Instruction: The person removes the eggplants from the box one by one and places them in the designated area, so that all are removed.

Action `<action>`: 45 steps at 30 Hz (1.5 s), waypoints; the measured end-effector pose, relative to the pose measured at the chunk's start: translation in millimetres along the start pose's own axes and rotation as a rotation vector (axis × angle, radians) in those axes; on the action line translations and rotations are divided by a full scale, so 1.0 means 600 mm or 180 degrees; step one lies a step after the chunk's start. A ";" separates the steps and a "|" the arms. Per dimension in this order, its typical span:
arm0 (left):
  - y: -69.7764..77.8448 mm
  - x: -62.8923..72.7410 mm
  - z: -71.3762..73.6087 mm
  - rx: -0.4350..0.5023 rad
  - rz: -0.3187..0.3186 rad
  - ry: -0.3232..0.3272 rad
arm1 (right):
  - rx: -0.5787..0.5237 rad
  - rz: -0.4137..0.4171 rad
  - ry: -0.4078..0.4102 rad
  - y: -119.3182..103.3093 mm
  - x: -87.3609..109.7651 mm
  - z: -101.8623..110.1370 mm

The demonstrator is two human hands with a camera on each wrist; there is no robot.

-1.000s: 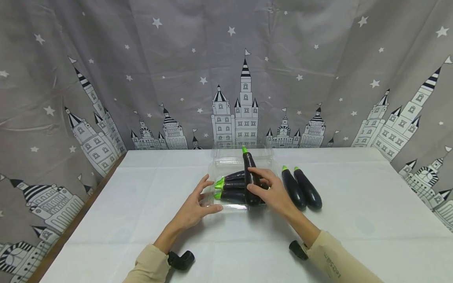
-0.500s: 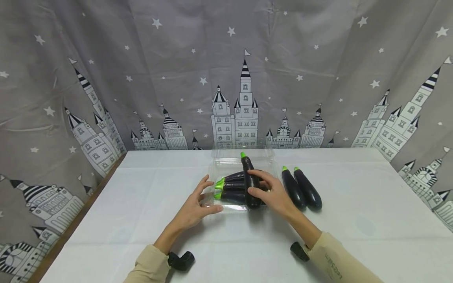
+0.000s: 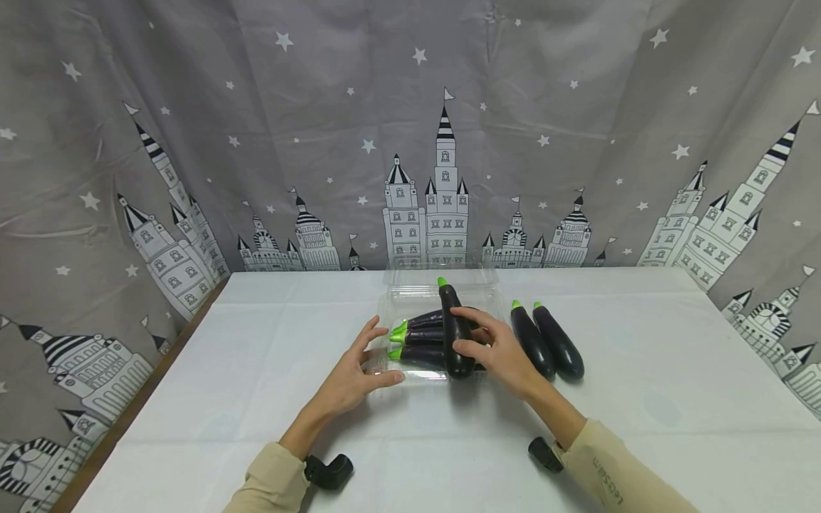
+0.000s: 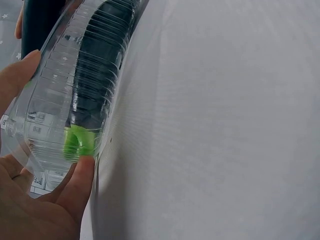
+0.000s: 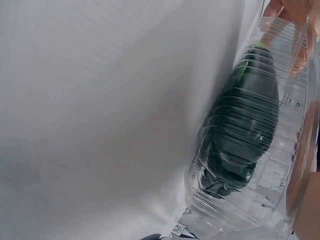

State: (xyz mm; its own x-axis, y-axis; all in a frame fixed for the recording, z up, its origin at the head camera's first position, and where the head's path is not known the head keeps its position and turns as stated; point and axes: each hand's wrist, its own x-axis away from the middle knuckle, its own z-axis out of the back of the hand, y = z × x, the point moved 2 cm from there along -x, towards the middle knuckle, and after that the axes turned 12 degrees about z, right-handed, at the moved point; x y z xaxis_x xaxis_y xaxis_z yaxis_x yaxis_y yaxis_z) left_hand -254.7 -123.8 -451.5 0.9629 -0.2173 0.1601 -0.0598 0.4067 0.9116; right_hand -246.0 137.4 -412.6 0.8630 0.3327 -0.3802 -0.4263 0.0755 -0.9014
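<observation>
My right hand [image 3: 503, 350] grips a dark eggplant [image 3: 454, 320] with a green stem end, thumb on its near side. This eggplant lies crosswise above several others [image 3: 420, 336] in a clear plastic clamshell container [image 3: 398, 311]. Whether it touches them I cannot tell. With thumb and fingers spread, my left hand [image 3: 351, 370] holds the container's left end. Close up in the left wrist view, a fingertip [image 4: 86, 167] presses the ribbed wall beside an eggplant's green stem [image 4: 79, 142]. Through the wall, the right wrist view shows an eggplant [image 5: 245, 112] inside; the right hand's grip is not clear there.
Two more eggplants [image 3: 532, 340] [image 3: 558, 342] lie side by side on the white tablecloth [image 3: 648, 356], right of the container. The clamshell's lid [image 3: 440, 274] is folded back toward the grey castle-print curtain [image 3: 308, 128]. Wrist cameras [image 3: 329, 473] sit under both sleeves.
The eggplant in my right hand has come slightly lower and nearer to me over the container, mostly in the first half second. My left hand has stayed in place.
</observation>
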 end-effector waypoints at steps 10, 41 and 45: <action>-0.001 0.002 0.002 -0.0022 0.0018 0.0023 | 0.0008 0.0006 0.0075 -0.009 0.001 0.005; 0.000 -0.003 0.000 -0.0058 -0.0031 -0.0001 | 0.0720 0.0118 0.0116 -0.011 0.073 0.123; -0.001 -0.003 0.000 -0.0060 -0.0035 -0.0007 | 0.0850 0.0131 0.0107 -0.009 0.081 0.139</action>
State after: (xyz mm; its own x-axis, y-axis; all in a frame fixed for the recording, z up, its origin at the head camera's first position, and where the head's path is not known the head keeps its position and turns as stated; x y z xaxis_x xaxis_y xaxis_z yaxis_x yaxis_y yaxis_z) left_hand -256.4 -123.4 -452.1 0.9629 -0.2237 0.1508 -0.0441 0.4210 0.9060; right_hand -224.5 231.5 -409.0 0.8501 0.3096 -0.4261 -0.5138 0.3093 -0.8002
